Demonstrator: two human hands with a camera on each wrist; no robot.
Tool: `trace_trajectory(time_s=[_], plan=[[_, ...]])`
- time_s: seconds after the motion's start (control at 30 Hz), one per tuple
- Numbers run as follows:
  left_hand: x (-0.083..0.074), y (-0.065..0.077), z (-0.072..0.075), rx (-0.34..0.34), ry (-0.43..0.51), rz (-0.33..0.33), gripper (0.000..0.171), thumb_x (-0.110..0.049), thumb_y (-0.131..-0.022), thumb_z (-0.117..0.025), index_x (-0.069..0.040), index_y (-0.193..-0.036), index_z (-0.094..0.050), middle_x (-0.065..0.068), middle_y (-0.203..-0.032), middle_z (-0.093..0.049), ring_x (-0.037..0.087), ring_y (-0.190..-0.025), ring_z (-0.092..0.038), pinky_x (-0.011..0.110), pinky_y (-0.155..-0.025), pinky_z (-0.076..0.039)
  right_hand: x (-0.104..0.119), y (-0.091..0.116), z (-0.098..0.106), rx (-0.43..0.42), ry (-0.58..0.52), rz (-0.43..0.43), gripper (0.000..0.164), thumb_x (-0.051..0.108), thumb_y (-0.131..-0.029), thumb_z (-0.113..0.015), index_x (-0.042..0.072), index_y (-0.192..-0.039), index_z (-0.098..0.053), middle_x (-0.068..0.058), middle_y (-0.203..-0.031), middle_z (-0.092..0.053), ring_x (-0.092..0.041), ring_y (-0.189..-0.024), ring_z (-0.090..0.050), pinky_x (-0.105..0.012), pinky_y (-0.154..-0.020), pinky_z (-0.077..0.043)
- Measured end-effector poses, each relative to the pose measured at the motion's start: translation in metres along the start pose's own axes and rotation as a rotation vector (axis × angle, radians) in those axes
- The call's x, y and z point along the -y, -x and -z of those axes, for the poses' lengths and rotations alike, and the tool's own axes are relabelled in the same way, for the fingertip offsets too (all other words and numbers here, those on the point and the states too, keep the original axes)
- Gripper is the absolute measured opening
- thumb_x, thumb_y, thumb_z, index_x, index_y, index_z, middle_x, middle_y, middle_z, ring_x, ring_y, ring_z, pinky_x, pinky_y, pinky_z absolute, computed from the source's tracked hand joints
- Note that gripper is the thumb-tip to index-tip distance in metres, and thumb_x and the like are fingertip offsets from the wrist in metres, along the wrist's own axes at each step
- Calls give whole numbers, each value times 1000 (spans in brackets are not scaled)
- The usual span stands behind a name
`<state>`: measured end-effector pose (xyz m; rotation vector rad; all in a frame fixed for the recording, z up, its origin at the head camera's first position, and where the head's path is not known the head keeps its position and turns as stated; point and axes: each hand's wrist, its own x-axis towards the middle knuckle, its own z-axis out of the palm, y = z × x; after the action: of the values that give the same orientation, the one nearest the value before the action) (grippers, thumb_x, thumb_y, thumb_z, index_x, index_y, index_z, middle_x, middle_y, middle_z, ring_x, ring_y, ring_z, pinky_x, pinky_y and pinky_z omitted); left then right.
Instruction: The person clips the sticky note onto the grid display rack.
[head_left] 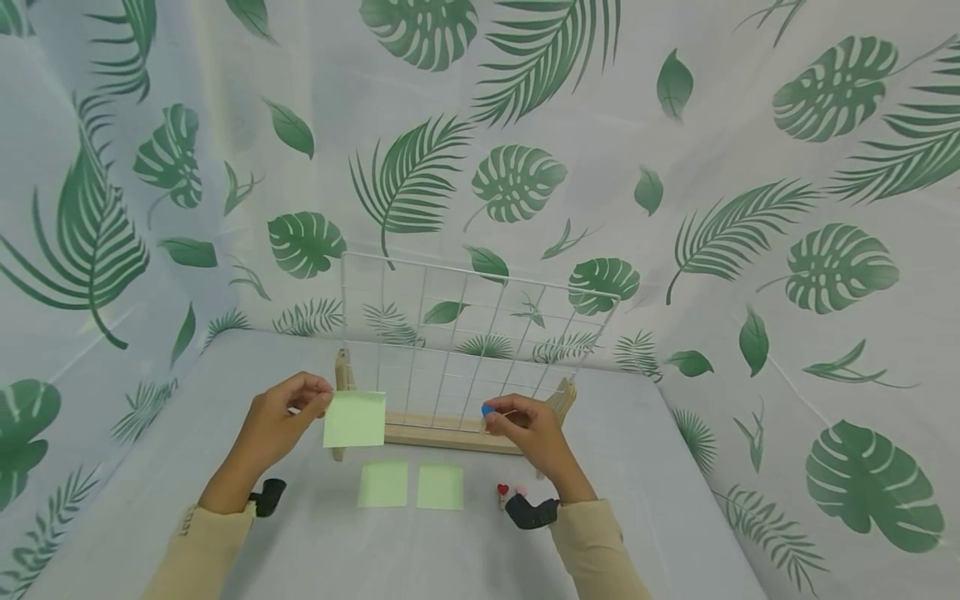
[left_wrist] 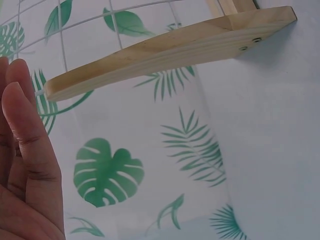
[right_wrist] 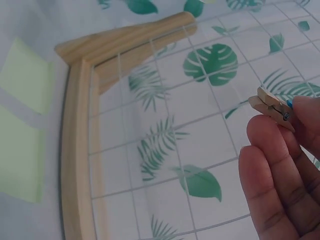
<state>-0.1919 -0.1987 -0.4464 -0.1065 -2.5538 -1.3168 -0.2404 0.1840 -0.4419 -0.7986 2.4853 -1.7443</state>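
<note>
My left hand (head_left: 281,421) pinches a pale green sticky note (head_left: 355,419) by its upper left corner, in front of the left end of a wire grid rack (head_left: 450,333). In the left wrist view the fingers (left_wrist: 37,145) show, but the note does not. My right hand (head_left: 531,427) holds a small wooden clothespin (right_wrist: 270,107) between thumb and fingers, with a blue decoration (head_left: 487,409) on it. It is near the lower right of the grid. Two more green sticky notes (head_left: 384,485) (head_left: 441,487) lie side by side on the table.
The grid stands in a wooden base (head_left: 442,437) with slanted side pieces (left_wrist: 170,50). By the right wrist lie a clothespin with a red heart (head_left: 502,492) and a pink-topped one (head_left: 521,490). Leaf-print sheeting (head_left: 517,183) surrounds the white table (head_left: 322,533).
</note>
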Motion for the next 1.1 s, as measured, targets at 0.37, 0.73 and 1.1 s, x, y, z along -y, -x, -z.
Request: trace_trajectory(time_s=[0.37, 0.73, 1.1], plan=[[-6, -3, -3, -14, 13, -16, 14, -17, -109, -68, -5, -116, -71, 6, -97, -78, 27, -88, -73, 32, -70, -54, 6, -5, 0, 1, 7, 18, 20, -2, -100, -72, -12, -118, -73, -26, -104, -76, -11, -89, -76, -22, -85, -62], [-11, -8, -2, -28, 20, -27, 16, -19, -110, -67, -5, -116, -71, 7, -97, -78, 25, -89, -72, 33, -71, -54, 12, -11, -3, -3, -6, 43, 18, -4, -98, -74, -12, -115, -74, -27, -104, -77, -6, -87, -74, -22, -82, -62], [-16, -14, 0, -61, 39, -69, 14, -17, -108, -69, -7, -115, -73, 8, -98, -80, 25, -90, -72, 33, -71, -53, 24, -17, -4, -6, 29, 58, 22, -1, -99, -74, -10, -119, -75, -23, -104, -79, -19, -87, -78, -24, -82, -63]])
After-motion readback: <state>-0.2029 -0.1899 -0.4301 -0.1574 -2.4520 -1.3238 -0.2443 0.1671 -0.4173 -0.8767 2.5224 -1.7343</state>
